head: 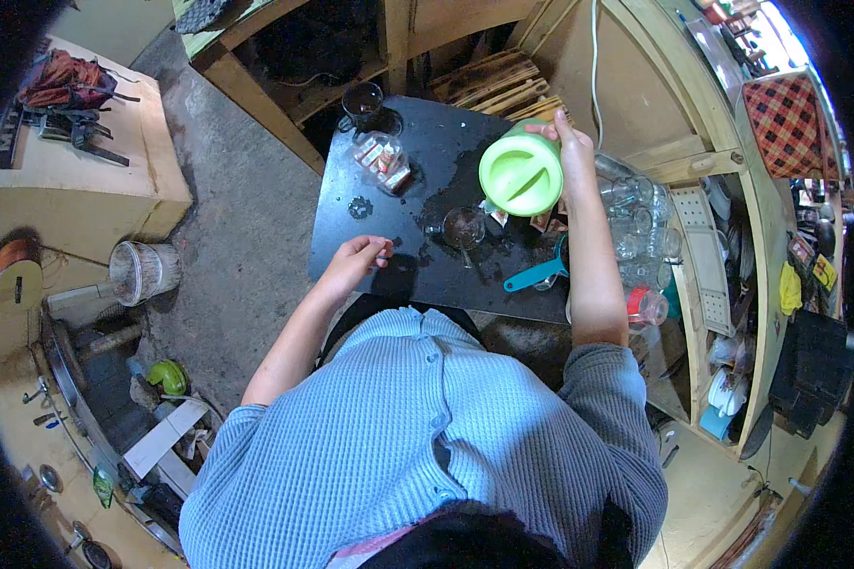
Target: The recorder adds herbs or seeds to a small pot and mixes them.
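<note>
My right hand grips a light green plastic pitcher with a round lid, held above the right part of a dark tabletop. Just left of and below the pitcher stands a clear glass mug. My left hand hovers over the table's near left part, fingers curled together, with nothing visible in them. Farther off are a clear container of small packets and a glass mug with dark contents. A teal-handled utensil lies near my right forearm, which partly hides it.
Several glass jars crowd the right side, near a jar with a red band. A wooden shelf frame rises beyond them. Wooden slats lie behind the table. A white bucket sits on the floor at left. Water wets the tabletop.
</note>
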Demonstrator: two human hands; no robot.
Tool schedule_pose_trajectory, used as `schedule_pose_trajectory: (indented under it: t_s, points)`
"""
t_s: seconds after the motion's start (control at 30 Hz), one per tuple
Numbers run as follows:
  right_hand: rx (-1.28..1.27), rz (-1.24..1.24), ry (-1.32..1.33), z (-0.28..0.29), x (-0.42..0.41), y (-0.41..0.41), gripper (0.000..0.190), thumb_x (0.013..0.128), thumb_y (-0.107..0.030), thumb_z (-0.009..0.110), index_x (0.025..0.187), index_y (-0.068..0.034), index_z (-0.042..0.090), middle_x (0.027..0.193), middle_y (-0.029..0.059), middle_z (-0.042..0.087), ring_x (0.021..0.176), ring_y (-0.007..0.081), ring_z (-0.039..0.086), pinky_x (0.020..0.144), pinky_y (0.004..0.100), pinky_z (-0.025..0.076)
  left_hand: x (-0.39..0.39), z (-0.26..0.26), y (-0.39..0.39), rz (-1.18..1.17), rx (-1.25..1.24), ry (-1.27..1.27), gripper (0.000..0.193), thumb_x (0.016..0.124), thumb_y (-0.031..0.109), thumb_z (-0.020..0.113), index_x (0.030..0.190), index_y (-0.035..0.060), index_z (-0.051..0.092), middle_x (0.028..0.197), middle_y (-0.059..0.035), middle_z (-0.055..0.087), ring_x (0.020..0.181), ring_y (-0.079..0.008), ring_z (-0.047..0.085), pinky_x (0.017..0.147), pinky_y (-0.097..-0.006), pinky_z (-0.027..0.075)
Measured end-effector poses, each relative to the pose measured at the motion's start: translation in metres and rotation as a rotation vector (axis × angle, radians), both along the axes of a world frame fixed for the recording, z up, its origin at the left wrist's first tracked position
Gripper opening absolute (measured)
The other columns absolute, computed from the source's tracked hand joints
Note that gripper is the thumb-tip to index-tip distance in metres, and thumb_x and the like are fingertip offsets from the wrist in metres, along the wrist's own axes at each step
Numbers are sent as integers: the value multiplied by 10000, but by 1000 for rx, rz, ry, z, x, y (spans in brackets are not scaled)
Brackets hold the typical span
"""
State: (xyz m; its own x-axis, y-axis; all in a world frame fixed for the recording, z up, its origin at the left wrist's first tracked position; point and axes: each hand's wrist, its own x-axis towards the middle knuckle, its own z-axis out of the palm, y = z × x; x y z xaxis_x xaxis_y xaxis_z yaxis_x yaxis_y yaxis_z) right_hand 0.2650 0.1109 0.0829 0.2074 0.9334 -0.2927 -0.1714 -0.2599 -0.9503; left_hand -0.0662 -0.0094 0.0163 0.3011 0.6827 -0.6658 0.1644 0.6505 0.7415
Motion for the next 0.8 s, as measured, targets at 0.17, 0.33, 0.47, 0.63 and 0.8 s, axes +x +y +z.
schedule_pose_trajectory:
  t_s: [0.17,0.33,0.47,0.63,0.8]
  points:
    - [20,5,18,-3,0,0,434,945,-330,464,582,-94,425,923,209,640,756,208,619,693,315,523,4,3,1,-13,0,0,305,928,338,453,1073,102,581,977,26,610,848,-74,556,746,-245,390]
    - [19,-7,19,-3,-2,0,449,948,-343,451,573,-97,414,862,197,657,724,195,631,668,307,523,5,2,3,-19,1,-2,303,927,338,457,1067,101,583,966,28,608,845,-66,549,738,-242,386]
    - [3,-5,24,-5,-1,0,449,948,-336,451,570,-96,422,866,197,656,712,197,629,655,303,522,3,-1,3,-17,0,0,302,926,336,458,1067,100,583,960,30,607,840,-67,547,738,-241,385]
    - [-12,-27,-20,-6,-2,0,446,947,-332,454,569,-96,425,869,201,654,703,198,629,647,305,522,3,1,4,-4,-4,-8,290,925,327,462,1057,99,583,955,31,605,833,-68,546,739,-241,385]
    - [-55,-55,115,-5,1,0,436,953,-321,439,580,-94,433,912,220,640,757,217,629,665,327,530,4,6,6,2,-9,-11,290,924,326,461,1057,99,584,953,29,606,842,-68,544,745,-242,385]
